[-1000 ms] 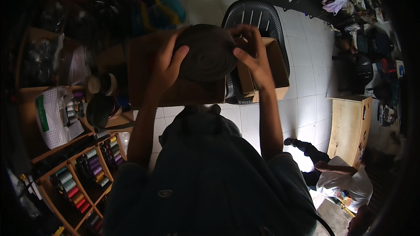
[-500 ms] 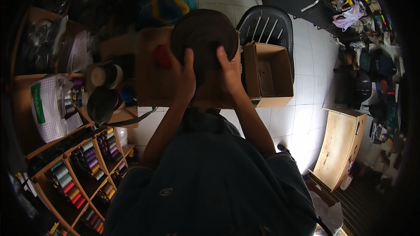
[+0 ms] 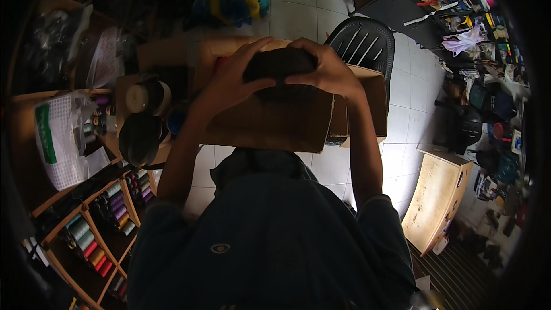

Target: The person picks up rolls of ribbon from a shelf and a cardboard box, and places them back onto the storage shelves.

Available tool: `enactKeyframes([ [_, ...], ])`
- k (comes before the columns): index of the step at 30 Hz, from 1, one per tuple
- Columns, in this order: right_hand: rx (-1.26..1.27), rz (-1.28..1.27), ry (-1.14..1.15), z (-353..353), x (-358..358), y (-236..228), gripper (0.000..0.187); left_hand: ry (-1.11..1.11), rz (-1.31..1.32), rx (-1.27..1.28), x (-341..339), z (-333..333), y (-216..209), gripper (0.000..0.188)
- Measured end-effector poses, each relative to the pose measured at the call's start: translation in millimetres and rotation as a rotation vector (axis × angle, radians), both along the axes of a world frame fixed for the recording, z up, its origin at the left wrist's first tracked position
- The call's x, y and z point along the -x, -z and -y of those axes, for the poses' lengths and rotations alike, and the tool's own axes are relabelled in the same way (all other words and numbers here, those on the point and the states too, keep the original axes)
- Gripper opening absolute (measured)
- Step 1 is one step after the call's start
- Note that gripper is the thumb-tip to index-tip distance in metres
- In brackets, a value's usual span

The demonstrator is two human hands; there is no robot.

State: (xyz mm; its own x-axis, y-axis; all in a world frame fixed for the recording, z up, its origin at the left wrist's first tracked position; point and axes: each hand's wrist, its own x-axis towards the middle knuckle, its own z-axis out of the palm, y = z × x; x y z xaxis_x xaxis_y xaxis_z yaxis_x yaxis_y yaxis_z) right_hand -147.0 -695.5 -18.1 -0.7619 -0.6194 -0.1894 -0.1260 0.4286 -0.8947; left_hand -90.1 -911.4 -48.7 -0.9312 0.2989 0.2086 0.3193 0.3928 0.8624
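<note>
Both my hands grip a thick, dark round roll (image 3: 279, 64), perhaps wound strap, which now shows its edge. My left hand (image 3: 236, 80) holds its left side and my right hand (image 3: 334, 73) its right side, thumbs on the near face and fingers over the top. The roll is over an open cardboard box (image 3: 267, 123) in front of me. Whether it touches anything in the box I cannot tell. Something red (image 3: 219, 64) shows at the box's left, partly behind my left hand.
A smaller cardboard box (image 3: 374, 89) stands on the right by a black slatted chair (image 3: 361, 40). Rolls of strap (image 3: 146, 97) lie to the left, above a rack of thread spools (image 3: 94, 247). A wooden cabinet (image 3: 437, 201) stands at the right.
The roll has tipped from showing its round face to showing its edge and come down over the box. My hands have moved from its face to its sides. The view has shifted slightly.
</note>
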Motion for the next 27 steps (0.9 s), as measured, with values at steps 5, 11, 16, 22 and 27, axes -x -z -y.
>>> enactKeyframes([
  [5,0.055,-0.068,0.257,-4.4,-10.7,17.4,0.057,-0.278,-0.039,0.108,-16.8,24.3,22.8,0.04],
  [11,-0.027,-0.096,0.301,-8.9,-22.5,27.8,0.058,-0.514,-0.32,0.321,-16.8,29.5,27.6,0.019],
  [16,0.057,-0.108,0.318,-12.5,-28.4,39.0,0.055,-0.286,-0.048,0.304,-15.7,20.2,54.0,0.023],
  [22,0.051,-0.006,0.312,-16.1,-29.5,43.4,0.056,-0.485,-0.065,-0.123,-15.1,16.8,65.4,0.035],
  [27,0.087,0.04,0.292,-18.2,-31.8,49.4,0.059,-0.387,0.119,-0.175,-11.6,27.1,61.3,0.046],
])
